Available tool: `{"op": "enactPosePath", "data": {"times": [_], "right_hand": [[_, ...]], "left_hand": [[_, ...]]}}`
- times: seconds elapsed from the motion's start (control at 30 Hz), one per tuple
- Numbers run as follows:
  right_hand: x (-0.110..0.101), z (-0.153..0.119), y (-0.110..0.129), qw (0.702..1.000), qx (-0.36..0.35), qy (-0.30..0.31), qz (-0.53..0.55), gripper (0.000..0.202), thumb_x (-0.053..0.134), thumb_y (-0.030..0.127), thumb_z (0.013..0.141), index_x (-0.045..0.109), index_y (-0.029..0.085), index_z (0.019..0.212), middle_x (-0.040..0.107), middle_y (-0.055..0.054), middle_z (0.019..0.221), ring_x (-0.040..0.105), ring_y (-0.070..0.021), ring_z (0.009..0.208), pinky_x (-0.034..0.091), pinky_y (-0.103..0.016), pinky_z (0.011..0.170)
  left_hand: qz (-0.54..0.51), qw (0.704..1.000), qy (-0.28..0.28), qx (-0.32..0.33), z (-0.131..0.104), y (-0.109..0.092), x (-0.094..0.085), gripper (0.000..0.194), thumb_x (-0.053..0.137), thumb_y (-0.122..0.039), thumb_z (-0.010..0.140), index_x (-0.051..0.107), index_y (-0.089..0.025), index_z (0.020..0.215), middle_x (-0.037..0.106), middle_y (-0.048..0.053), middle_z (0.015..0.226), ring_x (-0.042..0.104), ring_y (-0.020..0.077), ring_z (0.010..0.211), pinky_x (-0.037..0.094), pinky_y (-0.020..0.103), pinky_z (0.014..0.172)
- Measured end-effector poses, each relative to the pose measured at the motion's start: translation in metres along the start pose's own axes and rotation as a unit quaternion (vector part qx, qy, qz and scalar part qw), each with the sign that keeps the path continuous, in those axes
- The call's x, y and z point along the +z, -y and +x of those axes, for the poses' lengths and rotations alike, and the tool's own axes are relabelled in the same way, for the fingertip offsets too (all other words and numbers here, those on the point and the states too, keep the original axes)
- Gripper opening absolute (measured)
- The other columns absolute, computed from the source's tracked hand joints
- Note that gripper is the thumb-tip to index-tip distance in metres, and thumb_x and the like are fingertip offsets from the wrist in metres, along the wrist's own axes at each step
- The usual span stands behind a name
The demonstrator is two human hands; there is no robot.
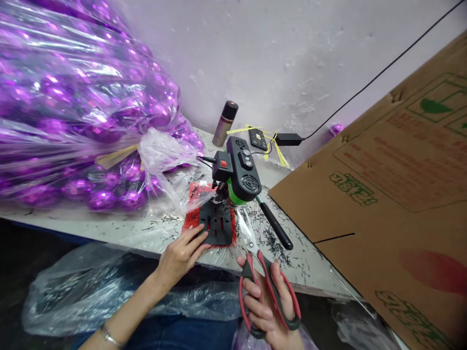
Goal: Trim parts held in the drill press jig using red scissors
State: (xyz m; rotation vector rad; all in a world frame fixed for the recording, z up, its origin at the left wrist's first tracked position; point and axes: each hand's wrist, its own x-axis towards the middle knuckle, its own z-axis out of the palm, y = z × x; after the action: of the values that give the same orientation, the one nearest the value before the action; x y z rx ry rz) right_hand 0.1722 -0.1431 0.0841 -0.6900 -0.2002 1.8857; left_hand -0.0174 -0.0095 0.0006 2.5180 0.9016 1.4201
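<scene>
My left hand (184,252) lies with outstretched fingers on the front edge of a black slotted base plate (221,234). This plate belongs to a small bench drill press (243,167) with a red switch, a green collar and a black lever handle (275,226). Under the base is a red sheet (190,219), scattered with black shavings. My right hand (268,311) grips scissors (251,245) by their red and black handles, fingers through the loops. The blades are slightly apart and point up beside the base, under the lever side.
Clear plastic bags of shiny purple balls (105,112) fill the left side. Behind the press are a spray can (225,124), a black controller (258,138), yellow ties (280,154) and a black adapter (289,139). A large cardboard box (383,194) leans at right. Black scraps litter the table (306,272).
</scene>
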Motion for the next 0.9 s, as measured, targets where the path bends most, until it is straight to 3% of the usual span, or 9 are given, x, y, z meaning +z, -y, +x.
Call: {"op": "enactPosePath", "data": {"times": [0.2,0.3,0.47,0.7,0.9], "right_hand": [[0.002,0.006,-0.026,0.988,0.05,0.131,0.06,0.071,0.043,0.084,0.077,0.055,0.026,0.116,0.046,0.01,0.066,0.027,-0.0014,0.031,0.022,-0.015,0.028],[0.004,0.014,-0.033,0.981,0.059,0.167,0.078,0.073,0.041,0.084,0.078,0.055,0.023,0.116,0.045,0.011,0.063,0.027,-0.0015,0.029,0.021,-0.016,0.027],[0.011,0.035,-0.032,0.978,0.016,0.158,0.133,0.069,0.046,0.076,0.083,0.055,0.016,0.117,0.049,0.008,0.07,0.022,0.0008,0.036,0.018,-0.012,0.03],[0.022,0.045,-0.026,0.968,0.011,0.184,0.172,0.082,0.022,0.079,0.088,0.056,0.011,0.119,0.048,0.006,0.069,0.018,-0.0007,0.037,0.016,-0.013,0.03],[0.028,0.044,-0.026,0.961,0.004,0.2,0.193,0.077,0.018,0.074,0.092,0.057,0.012,0.116,0.05,0.004,0.074,0.022,-0.001,0.04,0.022,-0.012,0.034]], "left_hand": [[0.006,1.0,0.01,0.005,0.0,0.0,-0.002,0.028,0.055,-0.026,0.094,0.064,-0.019,0.12,0.068,0.011,0.12,0.069,0.0212,0.102,0.059,0.034,0.09],[0.014,1.0,0.018,0.006,0.001,-0.001,-0.003,0.027,0.055,-0.027,0.095,0.064,-0.018,0.118,0.068,0.011,0.12,0.069,0.0209,0.102,0.059,0.034,0.09],[0.022,0.999,0.025,0.009,0.002,-0.001,-0.004,0.027,0.055,-0.027,0.094,0.063,-0.02,0.12,0.068,0.01,0.119,0.069,0.0211,0.101,0.059,0.035,0.09],[0.017,0.999,0.031,-0.003,-0.001,0.001,-0.003,0.03,0.05,-0.029,0.097,0.062,-0.02,0.122,0.067,0.01,0.122,0.068,0.0214,0.105,0.058,0.035,0.091],[0.022,0.999,0.03,0.0,-0.002,0.001,-0.002,0.028,0.053,-0.028,0.095,0.062,-0.018,0.12,0.067,0.011,0.121,0.068,0.0209,0.105,0.058,0.035,0.092]]}}
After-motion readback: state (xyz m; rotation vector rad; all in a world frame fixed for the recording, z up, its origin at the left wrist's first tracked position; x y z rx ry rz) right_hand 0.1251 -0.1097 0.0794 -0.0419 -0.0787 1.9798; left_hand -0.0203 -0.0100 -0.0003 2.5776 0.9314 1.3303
